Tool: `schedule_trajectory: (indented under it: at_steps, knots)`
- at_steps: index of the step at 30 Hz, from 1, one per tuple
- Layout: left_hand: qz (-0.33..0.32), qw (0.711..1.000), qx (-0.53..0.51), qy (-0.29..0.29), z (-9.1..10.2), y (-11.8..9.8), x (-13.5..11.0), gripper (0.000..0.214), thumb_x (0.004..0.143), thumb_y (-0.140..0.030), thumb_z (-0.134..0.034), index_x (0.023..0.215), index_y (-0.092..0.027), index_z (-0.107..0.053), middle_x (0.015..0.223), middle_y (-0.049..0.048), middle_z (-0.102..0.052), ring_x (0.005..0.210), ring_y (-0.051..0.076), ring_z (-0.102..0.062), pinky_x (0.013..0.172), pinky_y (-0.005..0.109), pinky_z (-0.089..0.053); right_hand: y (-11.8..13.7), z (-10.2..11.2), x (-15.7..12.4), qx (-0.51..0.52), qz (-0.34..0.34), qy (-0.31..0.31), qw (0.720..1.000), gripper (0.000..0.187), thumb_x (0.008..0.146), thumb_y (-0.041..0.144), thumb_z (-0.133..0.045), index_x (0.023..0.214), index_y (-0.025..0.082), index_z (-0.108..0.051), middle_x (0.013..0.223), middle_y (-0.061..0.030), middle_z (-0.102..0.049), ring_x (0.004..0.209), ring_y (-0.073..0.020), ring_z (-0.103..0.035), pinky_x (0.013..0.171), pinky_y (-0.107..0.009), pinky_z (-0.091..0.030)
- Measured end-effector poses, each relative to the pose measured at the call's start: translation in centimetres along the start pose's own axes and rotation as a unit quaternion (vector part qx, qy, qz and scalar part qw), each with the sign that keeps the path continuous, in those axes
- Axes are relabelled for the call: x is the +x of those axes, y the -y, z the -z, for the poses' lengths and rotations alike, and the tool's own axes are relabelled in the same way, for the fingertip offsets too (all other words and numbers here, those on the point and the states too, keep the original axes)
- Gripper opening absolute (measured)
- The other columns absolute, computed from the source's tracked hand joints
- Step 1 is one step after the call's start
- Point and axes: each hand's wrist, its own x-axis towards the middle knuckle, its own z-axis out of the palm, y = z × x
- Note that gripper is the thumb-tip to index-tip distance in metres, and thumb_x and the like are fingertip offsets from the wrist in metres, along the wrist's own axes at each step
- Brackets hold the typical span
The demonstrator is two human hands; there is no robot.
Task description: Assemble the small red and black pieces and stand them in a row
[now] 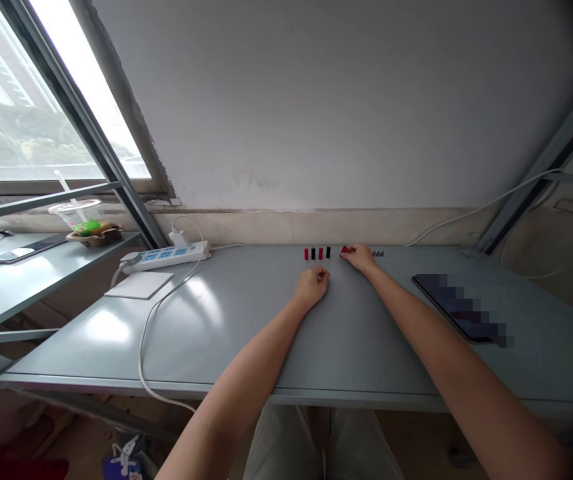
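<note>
Between the thumb and fingers of my right hand is a small red cylinder, close to the desk's back edge. My left hand rests on the desk with its fingers curled in; anything inside them is hidden. Just beyond it, a short row alternates colours from left to right: a red cylinder, a black cylinder, another red cylinder and another black cylinder, all upright. Several small dark pieces lie right of my right hand, partly behind it.
On the grey desk, a tablet lies to the right. A power strip, a flat white square and a loose white cable occupy the left. A plastic cup stands on the side shelf. Metal posts frame both sides.
</note>
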Motion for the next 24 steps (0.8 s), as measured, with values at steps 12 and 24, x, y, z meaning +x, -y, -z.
schedule_trajectory:
  at_steps: [12,24]
  knots:
    - [-0.003,1.000,-0.002,0.001,0.1,-0.2,-0.1,0.020,0.079,-0.024,-0.045,0.085,-0.019,-0.064,0.086,0.0028,-0.067,0.069,0.015,-0.058,0.068,0.027,-0.045,0.1,-0.9,0.7,-0.034,0.002,0.013,0.999,0.018,0.071,0.026,-0.063,0.084,0.014,-0.066,0.087,-0.0098,-0.067,0.080,-0.0172,-0.060,0.073,-0.026,-0.043]
    - [0.009,1.000,0.002,0.001,0.0,-0.2,-0.1,0.021,0.078,-0.022,-0.046,0.086,-0.020,-0.065,0.087,0.0033,-0.067,0.072,0.015,-0.058,0.071,0.028,-0.046,-0.6,-0.9,1.4,-0.088,0.022,0.041,0.995,0.012,0.069,0.015,-0.057,0.078,0.015,-0.065,0.081,-0.0093,-0.067,0.074,-0.0175,-0.060,0.065,-0.025,-0.042]
